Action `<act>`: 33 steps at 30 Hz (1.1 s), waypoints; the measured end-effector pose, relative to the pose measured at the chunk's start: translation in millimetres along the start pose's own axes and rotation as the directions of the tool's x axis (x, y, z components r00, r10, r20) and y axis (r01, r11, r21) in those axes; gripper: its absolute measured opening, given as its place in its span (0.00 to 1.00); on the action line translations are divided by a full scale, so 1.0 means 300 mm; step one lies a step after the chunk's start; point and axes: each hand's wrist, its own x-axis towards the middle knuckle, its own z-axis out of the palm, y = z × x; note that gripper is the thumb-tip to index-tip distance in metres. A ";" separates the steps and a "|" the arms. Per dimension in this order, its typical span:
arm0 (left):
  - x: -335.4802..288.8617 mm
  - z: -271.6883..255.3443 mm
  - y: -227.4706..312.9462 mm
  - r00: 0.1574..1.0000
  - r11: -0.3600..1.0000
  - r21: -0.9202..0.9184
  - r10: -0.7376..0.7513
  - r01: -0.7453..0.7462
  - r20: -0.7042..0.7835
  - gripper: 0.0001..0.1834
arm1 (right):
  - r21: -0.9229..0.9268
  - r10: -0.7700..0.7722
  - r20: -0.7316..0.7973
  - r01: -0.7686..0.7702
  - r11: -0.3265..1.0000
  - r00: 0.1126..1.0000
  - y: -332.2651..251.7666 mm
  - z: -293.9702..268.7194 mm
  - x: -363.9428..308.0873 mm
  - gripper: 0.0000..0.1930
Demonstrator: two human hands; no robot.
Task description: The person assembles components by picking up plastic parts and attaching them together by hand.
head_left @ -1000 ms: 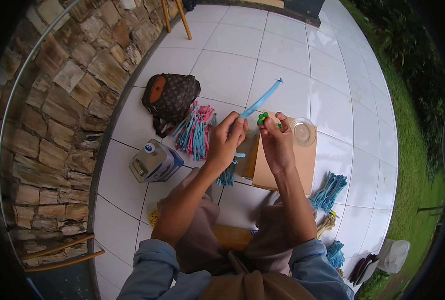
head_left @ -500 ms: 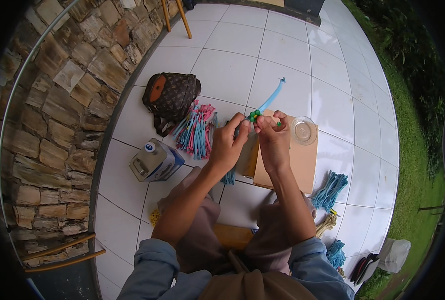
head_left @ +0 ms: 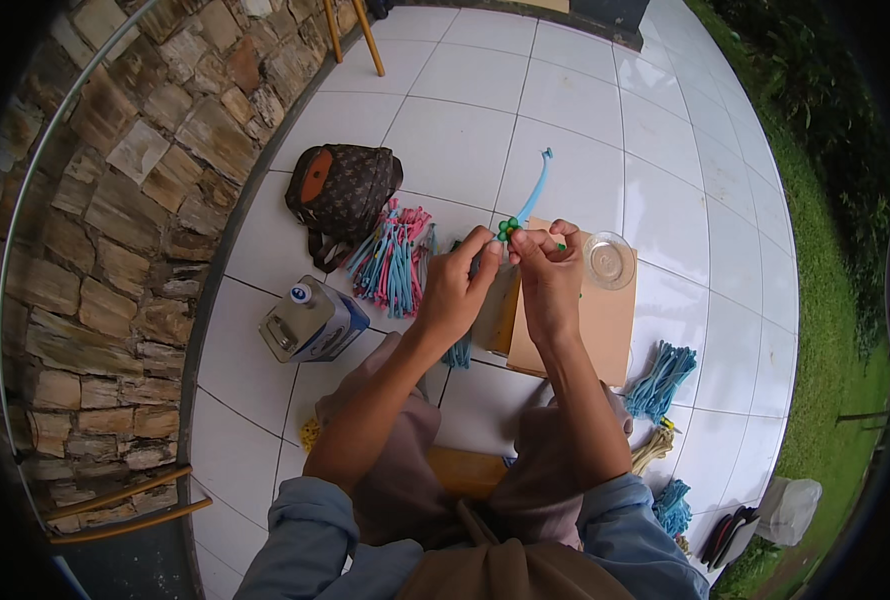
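Note:
My left hand (head_left: 459, 283) and my right hand (head_left: 549, 280) meet above a flat tan board, their fingertips closed in a pinch. Between them is a small green flower-shaped cluster (head_left: 508, 229) with rounded lobes. A light blue strip (head_left: 537, 188) runs from it away from me, its far end loose and knotted. Part of the strip is hidden by my fingers. Another bit of green shows by my right fingers. Under my right hand lies the board (head_left: 600, 325), with a clear round dish (head_left: 608, 261) on its far right corner.
Left of my hands lie a pile of blue and pink strips (head_left: 390, 260), a brown backpack (head_left: 343, 195) and a metal can (head_left: 313, 320). To the right are a blue strip bundle (head_left: 662, 382), a cream bundle (head_left: 653, 450) and another blue bundle (head_left: 672, 507). A stone wall (head_left: 115, 250) borders the left.
The free end of the blue strip has swung left and stands more upright. My hands stay almost in place, still pinching around the green cluster.

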 end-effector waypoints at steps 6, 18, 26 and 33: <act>-0.001 0.000 -0.011 1.000 1.000 -0.001 0.015 -0.015 0.007 0.08 | -0.021 -0.009 -0.002 0.009 1.000 1.000 -0.004 0.005 -0.001 0.18; 0.000 -0.012 -0.022 0.995 0.994 -0.106 -0.001 0.011 0.095 0.09 | 0.026 -0.008 0.010 0.008 1.000 1.000 0.008 -0.003 0.002 0.20; -0.004 -0.019 -0.051 0.997 0.988 -0.149 -0.013 0.024 0.074 0.08 | 0.060 0.134 0.016 -0.135 0.989 0.991 0.001 0.014 -0.003 0.22; 0.011 -0.013 -0.021 0.995 0.997 0.046 -0.062 0.058 0.084 0.08 | -0.162 0.013 0.026 -0.009 0.987 1.000 0.020 -0.004 0.012 0.29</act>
